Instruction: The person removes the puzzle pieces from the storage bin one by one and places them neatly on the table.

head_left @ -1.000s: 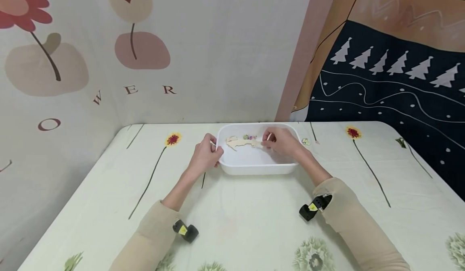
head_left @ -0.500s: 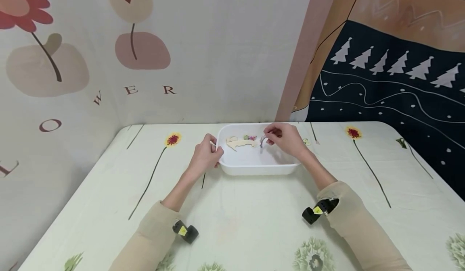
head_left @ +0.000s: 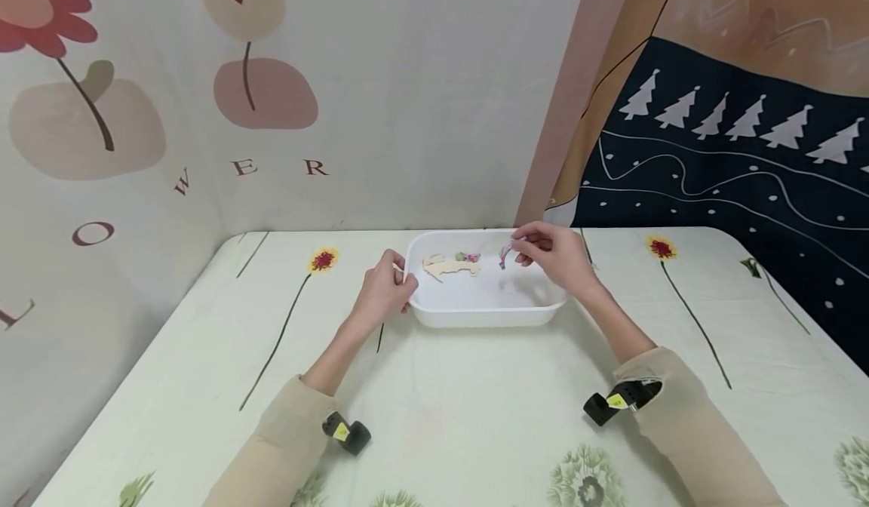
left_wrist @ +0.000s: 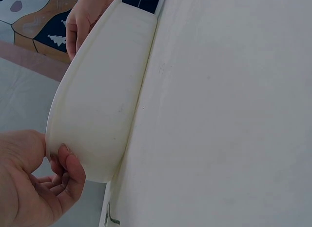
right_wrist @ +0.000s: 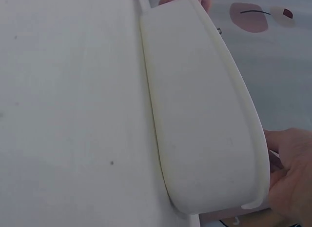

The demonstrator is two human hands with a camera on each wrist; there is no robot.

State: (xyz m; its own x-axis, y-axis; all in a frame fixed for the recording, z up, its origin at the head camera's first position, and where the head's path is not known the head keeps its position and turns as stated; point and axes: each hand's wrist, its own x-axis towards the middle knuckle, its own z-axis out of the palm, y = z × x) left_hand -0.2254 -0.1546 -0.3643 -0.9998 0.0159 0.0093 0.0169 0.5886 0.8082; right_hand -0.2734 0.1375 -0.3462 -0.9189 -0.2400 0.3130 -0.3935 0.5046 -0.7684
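Tray: white, shallow, on the table [head_left: 441, 394] near its far edge; near wall [head_left: 485, 318] faces the wearer.
Left hand [head_left: 383, 288]: thumb and curled fingers grip the tray's left edge; a sound brace, best kept firm without tilting the rim.
Right hand [head_left: 553, 258]: pinches a purple strip [head_left: 504, 258] between thumb and fingers, over the tray toward its far right corner.
Purple strip: hangs below the fingertips; whether its lower end meets the tray floor cannot be told. It looks thin, so a light pinch should suffice and avoid bending it.
Pale cut-out [head_left: 453, 267]: lies in the tray's left half; the hand would do well to pass clear of it.
Coloured piece [head_left: 467, 256]: just beyond the pale cut-out, toward the tray's far edge; easily nudged, by its apparent small size.
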